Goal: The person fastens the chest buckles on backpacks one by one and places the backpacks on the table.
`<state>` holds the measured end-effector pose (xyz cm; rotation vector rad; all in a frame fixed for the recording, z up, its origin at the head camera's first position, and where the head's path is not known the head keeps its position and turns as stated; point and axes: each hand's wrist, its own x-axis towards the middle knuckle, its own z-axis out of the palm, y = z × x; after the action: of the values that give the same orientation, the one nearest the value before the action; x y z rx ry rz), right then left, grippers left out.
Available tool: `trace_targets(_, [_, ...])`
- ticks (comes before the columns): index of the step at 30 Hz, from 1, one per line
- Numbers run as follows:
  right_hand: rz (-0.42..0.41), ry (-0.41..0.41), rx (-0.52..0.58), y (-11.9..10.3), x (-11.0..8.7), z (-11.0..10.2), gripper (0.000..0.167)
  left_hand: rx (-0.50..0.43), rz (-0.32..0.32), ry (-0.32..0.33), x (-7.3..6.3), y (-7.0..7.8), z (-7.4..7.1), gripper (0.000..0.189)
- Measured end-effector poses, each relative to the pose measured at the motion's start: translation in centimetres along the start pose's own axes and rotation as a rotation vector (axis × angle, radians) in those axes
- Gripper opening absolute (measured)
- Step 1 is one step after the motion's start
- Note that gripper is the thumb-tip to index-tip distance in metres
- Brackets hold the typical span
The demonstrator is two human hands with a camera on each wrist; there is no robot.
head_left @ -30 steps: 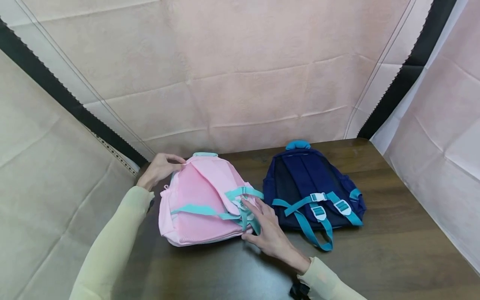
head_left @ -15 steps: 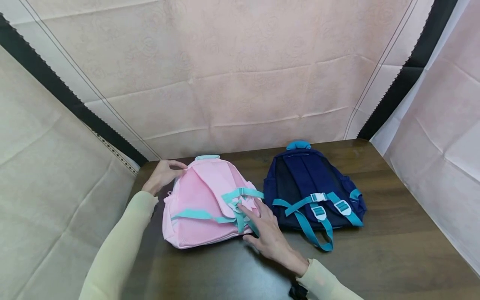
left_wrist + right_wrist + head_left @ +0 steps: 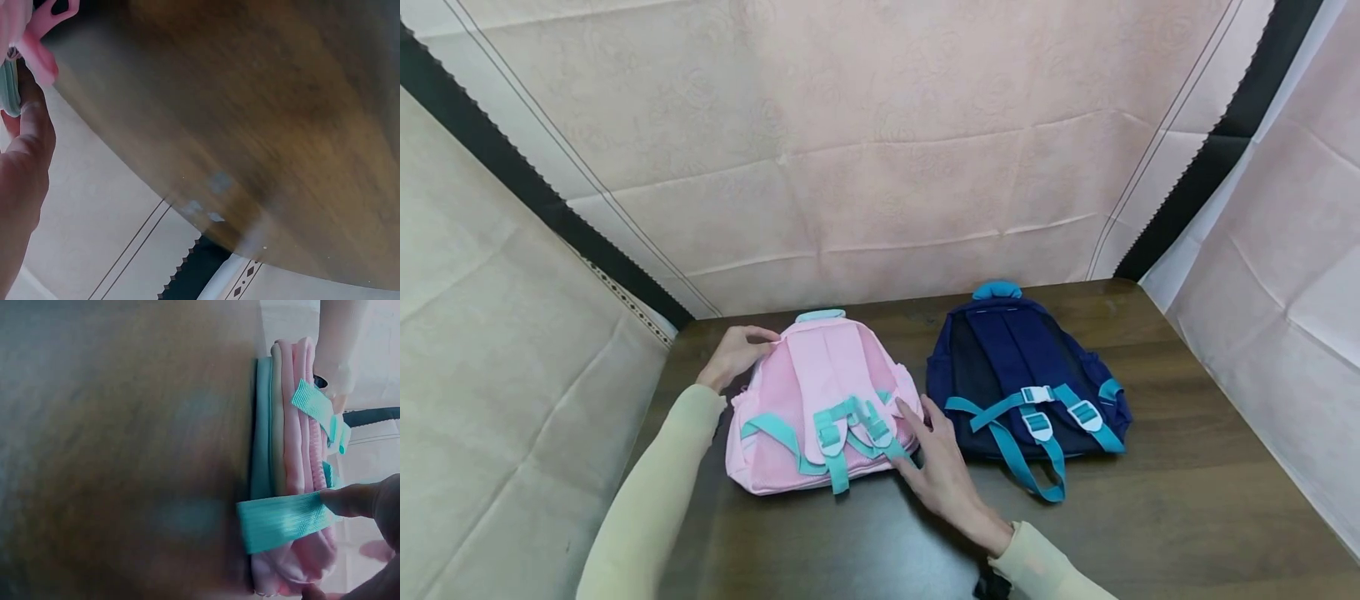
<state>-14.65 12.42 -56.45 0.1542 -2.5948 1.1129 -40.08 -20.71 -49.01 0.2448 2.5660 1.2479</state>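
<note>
A pink backpack (image 3: 775,392) lies back-panel up on the table in the head view, with its mint webbing straps (image 3: 850,425) and buckles over the lower middle. At its upper left edge, my left hand (image 3: 736,354) grips the bag near the mint top handle (image 3: 820,315). My right hand (image 3: 942,467) rests at the lower right side, fingers spread and touching the bag. In the right wrist view the thumb (image 3: 350,501) touches a mint strap (image 3: 281,519). Only the bag's edge (image 3: 40,59) shows in the left wrist view, at the left hand's fingers.
Close on the right lies a navy backpack (image 3: 1000,350) with teal straps and a teal handle, also back-panel up. Both bags are on a dark wooden table (image 3: 1150,500). Pale fabric walls (image 3: 925,150) stand behind and on both sides.
The pink backpack's shoulder straps have shifted from a slant toward the right to lying straight down its middle. My left hand has moved slightly right. The navy backpack has stayed put.
</note>
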Motion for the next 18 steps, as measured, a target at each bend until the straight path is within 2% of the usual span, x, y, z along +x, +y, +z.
trace_targets(5, [0.037, 0.047, 0.021, 0.2, -0.1, 0.4, 0.085, -0.023, -0.022, 0.007, 0.2, -0.2, 0.4, 0.033])
trace_targets(10, [0.094, -0.005, 0.016, -0.8, 0.0, 0.1, 0.075, -0.028, -0.037, 0.021, 0.5, -0.6, 1.0, 0.032])
trace_targets(14, [0.145, -0.061, 0.007, -3.3, -0.1, -1.5, 0.071, -0.045, -0.037, 0.024, 0.5, -0.9, 1.3, 0.032])
trace_targets(18, [0.077, -0.053, -0.028, -4.1, -0.4, -2.1, 0.071, -0.057, -0.034, 0.019, 0.6, -1.0, 1.6, 0.033])
